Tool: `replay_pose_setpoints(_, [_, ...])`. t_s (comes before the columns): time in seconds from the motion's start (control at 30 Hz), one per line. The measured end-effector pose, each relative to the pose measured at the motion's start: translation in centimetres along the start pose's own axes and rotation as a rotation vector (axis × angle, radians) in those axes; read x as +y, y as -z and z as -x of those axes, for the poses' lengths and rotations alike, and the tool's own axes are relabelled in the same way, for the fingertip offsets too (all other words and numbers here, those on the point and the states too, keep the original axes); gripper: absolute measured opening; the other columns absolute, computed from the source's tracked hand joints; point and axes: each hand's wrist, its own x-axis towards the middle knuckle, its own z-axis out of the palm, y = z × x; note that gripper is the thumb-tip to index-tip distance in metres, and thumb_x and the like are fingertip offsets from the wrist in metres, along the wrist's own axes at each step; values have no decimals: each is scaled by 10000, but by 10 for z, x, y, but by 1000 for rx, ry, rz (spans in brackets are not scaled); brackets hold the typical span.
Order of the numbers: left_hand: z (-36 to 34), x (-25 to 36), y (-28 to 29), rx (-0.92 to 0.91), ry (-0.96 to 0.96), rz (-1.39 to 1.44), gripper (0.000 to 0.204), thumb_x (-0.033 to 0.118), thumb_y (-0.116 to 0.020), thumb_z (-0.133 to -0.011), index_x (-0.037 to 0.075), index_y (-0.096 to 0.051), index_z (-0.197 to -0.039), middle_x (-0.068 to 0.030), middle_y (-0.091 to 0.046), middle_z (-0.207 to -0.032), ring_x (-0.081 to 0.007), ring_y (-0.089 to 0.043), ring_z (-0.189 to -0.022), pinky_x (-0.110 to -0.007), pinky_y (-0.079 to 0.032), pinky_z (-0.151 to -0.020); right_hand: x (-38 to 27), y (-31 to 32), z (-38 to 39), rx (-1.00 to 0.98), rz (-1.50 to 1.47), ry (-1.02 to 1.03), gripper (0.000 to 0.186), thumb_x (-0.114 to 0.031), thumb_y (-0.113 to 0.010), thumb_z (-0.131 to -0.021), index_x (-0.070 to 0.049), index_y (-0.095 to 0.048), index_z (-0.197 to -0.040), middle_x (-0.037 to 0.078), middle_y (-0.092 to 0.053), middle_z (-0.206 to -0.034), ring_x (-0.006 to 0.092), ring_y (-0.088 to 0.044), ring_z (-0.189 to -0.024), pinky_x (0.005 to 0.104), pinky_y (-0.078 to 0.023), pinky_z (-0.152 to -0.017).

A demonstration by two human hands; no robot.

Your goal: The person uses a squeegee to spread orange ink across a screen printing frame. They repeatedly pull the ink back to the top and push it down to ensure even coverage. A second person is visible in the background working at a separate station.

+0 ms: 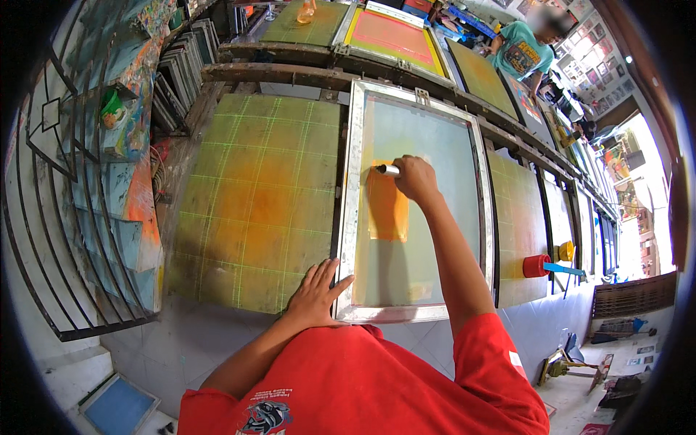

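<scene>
A screen with a silver-white frame [348,210] and pale blue mesh [438,246] lies before me, with an orange rectangle [388,217] on its left part. Above the top of that rectangle, my right hand [413,177] is closed around a short silver cylinder with a dark end [388,170], like a marker; whether it touches the mesh I cannot tell. My left hand [315,290] rests with fingers spread on the frame's lower left edge and the neighbouring board.
Grid-lined boards [196,188] flank the screen. A red pot [535,266] with a blue handled tool and a yellow cup [566,251] sit at right. A black metal railing [76,326] curves along the left. Another person [525,54] works at the back row of frames.
</scene>
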Motion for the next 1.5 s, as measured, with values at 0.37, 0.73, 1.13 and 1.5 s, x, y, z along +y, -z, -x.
replay_pose_setpoints(0.37, [0, 2, 1, 40, -3, 56, 994, 671, -712, -619, 191, -390, -1429, -242, -206, -1497, -412, -216, -1388, -542, -153, -1130, -54, -40, 177, 378, -96, 67, 166, -84, -629, -803, -109, -683, -958, 45, -638, -869, 247, -584, -859, 383, -445, -734])
replay_pose_setpoints(0.73, [-4, 3, 7, 21, -15, 34, 1030, 692, -705, -612, 184, -367, -1441, -261, -212, -1484, -419, -218, -1384, -549, -159, -1127, 2, -16, 23, 197, -19, 25, 254, -40, -574, -738, -150, -695, -932, 39, -640, -910, 256, -592, -905, 384, -485, -756])
replay_pose_setpoints(1.13, [-3, 2, 5, 21, -2, 56, 1021, 667, -725, -601, 174, -387, -1430, -252, -226, -1480, -407, -222, -1383, -537, -155, -1132, -48, -26, 183, 283, -51, 112, 311, -12, -609, -718, -121, -672, -1002, 19, -651, -935, 232, -590, -905, 380, -445, -779])
replay_pose_setpoints(1.5, [-2, 4, 6, 40, -8, 60, 1034, 660, -739, -585, 172, -390, -1426, -255, -221, -1482, -422, -232, -1374, -541, -161, -1129, 2, -39, 44, 251, 30, 13, 278, -44, -611, -731, -185, -673, -962, 17, -636, -973, 232, -588, -948, 381, -459, -763])
